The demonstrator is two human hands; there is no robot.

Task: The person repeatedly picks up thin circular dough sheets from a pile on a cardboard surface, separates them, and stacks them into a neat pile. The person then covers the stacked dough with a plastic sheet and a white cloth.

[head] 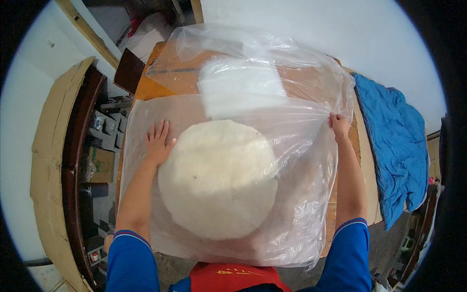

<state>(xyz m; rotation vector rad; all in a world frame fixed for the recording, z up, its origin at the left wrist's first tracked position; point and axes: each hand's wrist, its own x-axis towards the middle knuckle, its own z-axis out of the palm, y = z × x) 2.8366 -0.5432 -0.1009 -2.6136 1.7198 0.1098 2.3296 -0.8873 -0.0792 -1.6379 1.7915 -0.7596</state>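
Note:
A large clear plastic sheet or bag (306, 146) is spread over a wooden table (153, 85). Under or within the plastic lies a big round, flat, cream-coloured piece (219, 179) whose material I cannot tell. My left hand (159, 142) rests flat on the plastic, fingers spread, at the round piece's upper left edge. On the right, my right hand (338, 125) pinches a gathered part of the plastic, which creases toward its fingers. Beyond the round piece, a white, roughly square stack or sheet (240, 85) shows through the plastic.
A blue quilted cloth (396, 146) lies on cardboard (370, 175) right of the table. To the left stands dark wooden furniture (71, 175) topped with cardboard (47, 157), with grey blocks (109, 126) and a box (102, 165) beside it. A white wall (310, 25) rises behind the table.

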